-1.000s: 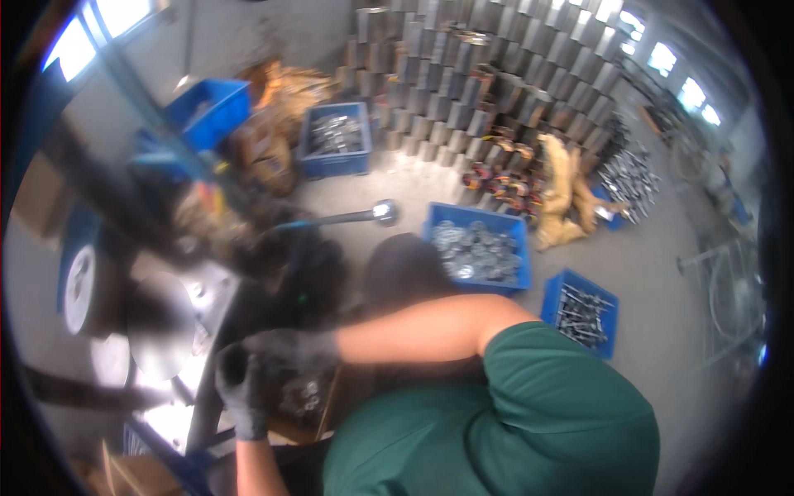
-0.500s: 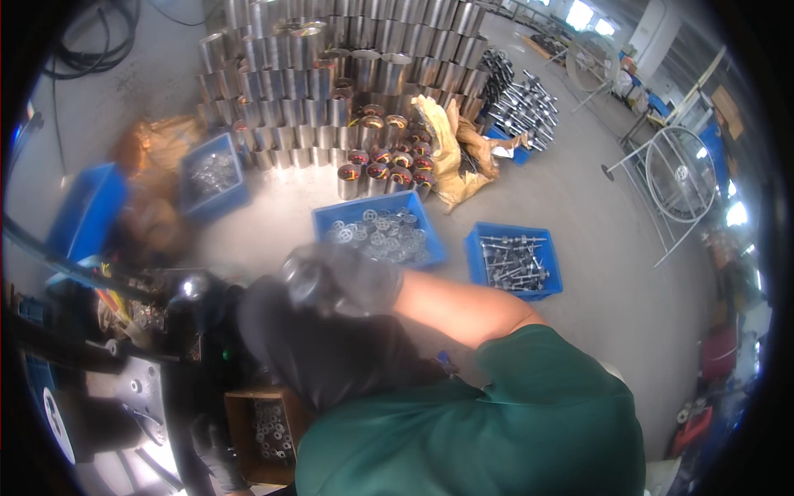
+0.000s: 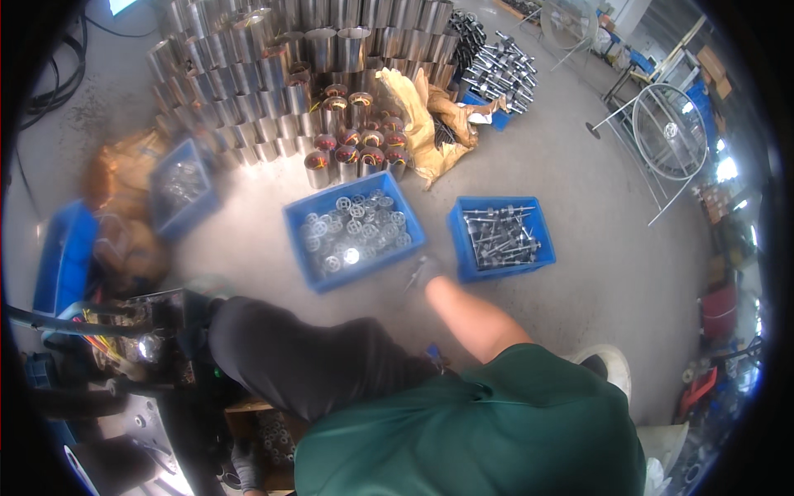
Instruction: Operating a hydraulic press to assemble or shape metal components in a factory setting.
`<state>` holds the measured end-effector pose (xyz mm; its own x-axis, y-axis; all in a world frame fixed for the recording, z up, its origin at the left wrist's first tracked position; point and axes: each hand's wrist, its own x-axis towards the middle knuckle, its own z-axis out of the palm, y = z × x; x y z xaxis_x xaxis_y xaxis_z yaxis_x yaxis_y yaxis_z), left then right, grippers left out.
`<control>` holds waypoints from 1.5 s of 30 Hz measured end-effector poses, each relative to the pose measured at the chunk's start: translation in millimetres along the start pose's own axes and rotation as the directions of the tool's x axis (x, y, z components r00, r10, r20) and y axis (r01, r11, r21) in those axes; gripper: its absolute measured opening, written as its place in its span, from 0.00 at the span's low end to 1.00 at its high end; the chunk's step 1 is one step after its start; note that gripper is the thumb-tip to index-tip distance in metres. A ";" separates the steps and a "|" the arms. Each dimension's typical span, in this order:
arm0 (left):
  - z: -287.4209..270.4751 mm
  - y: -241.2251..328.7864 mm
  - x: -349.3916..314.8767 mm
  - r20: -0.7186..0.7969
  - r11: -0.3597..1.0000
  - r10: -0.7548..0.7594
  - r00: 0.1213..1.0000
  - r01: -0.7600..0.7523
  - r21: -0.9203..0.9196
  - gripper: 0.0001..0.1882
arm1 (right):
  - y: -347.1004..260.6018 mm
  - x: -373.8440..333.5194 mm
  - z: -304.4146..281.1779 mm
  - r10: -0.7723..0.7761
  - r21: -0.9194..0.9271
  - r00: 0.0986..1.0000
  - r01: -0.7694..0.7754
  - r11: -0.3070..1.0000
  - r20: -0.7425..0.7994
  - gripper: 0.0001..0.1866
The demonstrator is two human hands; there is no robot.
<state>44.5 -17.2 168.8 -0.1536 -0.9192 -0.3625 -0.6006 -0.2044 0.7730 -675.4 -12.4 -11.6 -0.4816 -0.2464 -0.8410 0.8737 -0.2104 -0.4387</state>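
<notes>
My right hand [image 3: 422,273], in a grey glove, hangs over the floor between two blue crates. Its fingers are blurred, so whether they hold anything is unclear. On its left is a blue crate [image 3: 318,283] of clear-looking spoked discs [image 3: 356,225]. Beyond it on the right, another blue crate [image 3: 498,271] holds metal shafts with dark collars [image 3: 499,236]. My left hand [image 3: 246,467], also gloved, is low at the left edge of a wooden box [image 3: 240,422] containing small metal rings [image 3: 277,438]. Its fingers look stretched out, with no object visible in them.
Stacked metal cylinders [image 3: 248,107] stand at the back, with copper-wound cylinders [image 3: 347,157] in front and torn brown paper [image 3: 438,140] beside them. A machine [image 3: 145,413] is close on my left. More blue crates [image 3: 62,256] lie far left; a round-framed stand [image 3: 674,132] is right.
My right hand has moved right and down from above my knee to the gap between the crates. My left hand has shifted slightly right and down. The whole view has shifted too.
</notes>
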 end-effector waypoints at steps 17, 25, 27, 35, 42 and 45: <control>-16.7 -83.0 -13.6 0.027 0.993 -0.117 0.993 0.117 -0.019 0.17 | -255.1 -55.9 -121.1 -0.792 -0.826 0.576 0.335 0.453 -0.200 0.27; -13.6 -57.2 -15.2 -0.004 0.993 -0.106 0.994 0.106 0.045 0.18 | -74.2 28.7 -63.8 -0.576 -0.874 0.676 0.462 -0.152 0.458 0.15; -27.7 -92.6 -19.3 0.038 0.972 -0.215 0.976 0.218 -0.092 0.19 | -33.9 -44.6 -19.8 -0.342 -0.773 0.854 0.508 0.381 0.392 0.12; -16.0 3.2 -19.7 -0.071 0.885 -0.087 0.994 0.110 0.452 0.19 | 28.6 -193.7 130.2 -0.111 -0.191 0.168 0.950 -0.247 0.980 0.13; -22.8 76.3 -45.2 -0.147 0.915 0.081 0.986 -0.015 0.403 0.18 | 67.1 -452.8 212.1 0.365 0.541 -0.502 0.841 -0.008 0.784 0.17; -28.1 100.7 -55.5 -0.249 0.913 0.230 0.941 -0.120 0.391 0.17 | 124.0 -488.8 236.0 0.408 0.581 -0.696 0.718 0.384 0.590 0.25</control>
<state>14.6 3.8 281.4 -0.0873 -0.9956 -0.0332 -0.8366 0.0551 0.5451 -347.8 -141.3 419.8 0.6516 -0.4726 0.5933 -0.0504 -0.8074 -0.5878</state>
